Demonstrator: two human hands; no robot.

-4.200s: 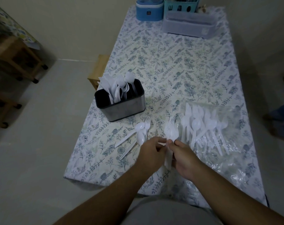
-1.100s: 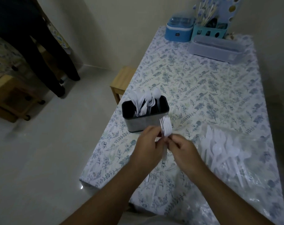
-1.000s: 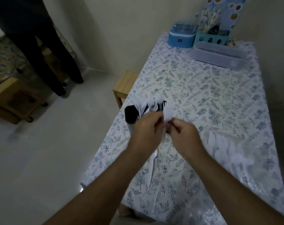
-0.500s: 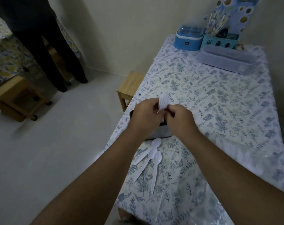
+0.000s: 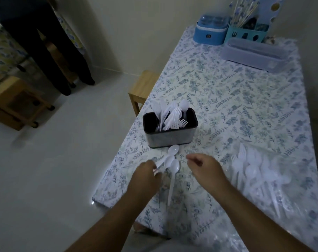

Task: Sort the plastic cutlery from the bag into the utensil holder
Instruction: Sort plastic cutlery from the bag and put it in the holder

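Two hands hover low over the worktop [image 5: 245, 99]: the left hand [image 5: 145, 176] curls its fingers round the handles of white plastic spoons [image 5: 170, 161], while the right hand [image 5: 205, 167] hangs loosely curled, holding nothing. Right of them, more white cutlery lies heaped on a clear bag [image 5: 267, 179]. Farther off stands the dark utensil holder [image 5: 170, 136], with forks and spoons upright inside.

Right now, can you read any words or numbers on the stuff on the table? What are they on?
Nothing can be read for sure.
Blue box: a small dark label on its front, too small and blurred to read.
Teal holder: dark cut-out shapes on its front that look like pictures, not letters.
Clear lidded box: no writing visible.
Metal cutlery holder: no label visible.
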